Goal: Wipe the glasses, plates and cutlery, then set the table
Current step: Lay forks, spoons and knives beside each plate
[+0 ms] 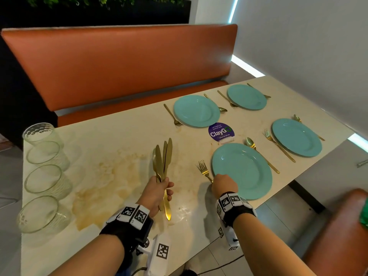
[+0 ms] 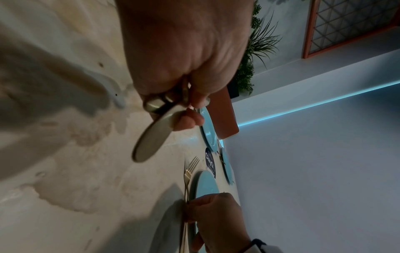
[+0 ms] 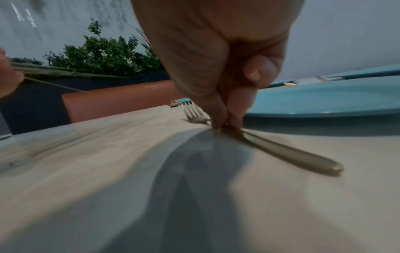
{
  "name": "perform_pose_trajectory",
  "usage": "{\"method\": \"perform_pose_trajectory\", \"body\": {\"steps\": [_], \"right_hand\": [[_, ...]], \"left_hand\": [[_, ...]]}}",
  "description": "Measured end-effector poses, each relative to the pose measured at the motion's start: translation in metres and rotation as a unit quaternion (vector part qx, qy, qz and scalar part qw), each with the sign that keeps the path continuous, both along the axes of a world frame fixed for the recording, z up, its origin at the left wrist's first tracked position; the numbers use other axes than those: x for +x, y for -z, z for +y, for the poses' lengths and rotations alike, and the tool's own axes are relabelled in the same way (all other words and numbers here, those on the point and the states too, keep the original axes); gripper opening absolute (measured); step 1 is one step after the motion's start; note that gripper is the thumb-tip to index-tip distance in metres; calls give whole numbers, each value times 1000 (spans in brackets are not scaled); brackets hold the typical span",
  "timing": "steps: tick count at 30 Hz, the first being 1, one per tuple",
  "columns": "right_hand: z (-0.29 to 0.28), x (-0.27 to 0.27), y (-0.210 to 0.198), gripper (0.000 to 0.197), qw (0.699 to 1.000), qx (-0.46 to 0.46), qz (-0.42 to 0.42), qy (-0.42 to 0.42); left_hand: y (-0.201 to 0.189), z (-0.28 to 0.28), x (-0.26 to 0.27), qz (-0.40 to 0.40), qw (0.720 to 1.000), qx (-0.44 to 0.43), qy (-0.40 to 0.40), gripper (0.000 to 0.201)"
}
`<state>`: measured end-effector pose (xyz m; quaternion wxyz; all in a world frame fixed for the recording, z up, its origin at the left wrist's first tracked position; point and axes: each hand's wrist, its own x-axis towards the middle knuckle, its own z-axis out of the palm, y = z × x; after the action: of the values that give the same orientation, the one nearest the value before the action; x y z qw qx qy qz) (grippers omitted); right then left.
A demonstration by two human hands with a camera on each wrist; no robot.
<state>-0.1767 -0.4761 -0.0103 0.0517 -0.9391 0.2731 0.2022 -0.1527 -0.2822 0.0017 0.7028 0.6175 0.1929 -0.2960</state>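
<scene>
My left hand grips a bundle of gold knives upright above the stained middle of the table; their handle ends stick out below my fist. My right hand pinches the stem of a gold fork that lies flat on the table just left of the nearest teal plate. In the right wrist view my fingertips press the fork against the tabletop. Three more teal plates stand set with gold forks and spoons beside them.
Several clear glasses lie in a row along the table's left edge. A purple ClayGo sign stands between the plates. An orange bench back runs behind the table, a white wall on the right, an orange seat at bottom right.
</scene>
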Motion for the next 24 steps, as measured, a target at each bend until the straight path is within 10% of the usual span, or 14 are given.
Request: {"method": "perform_pose_trajectory", "body": {"steps": [24], "right_hand": [[16,2,-12,29,996,59,-65,34]], "left_hand": [[4,-14,2,-18,998,30,53,10]]}}
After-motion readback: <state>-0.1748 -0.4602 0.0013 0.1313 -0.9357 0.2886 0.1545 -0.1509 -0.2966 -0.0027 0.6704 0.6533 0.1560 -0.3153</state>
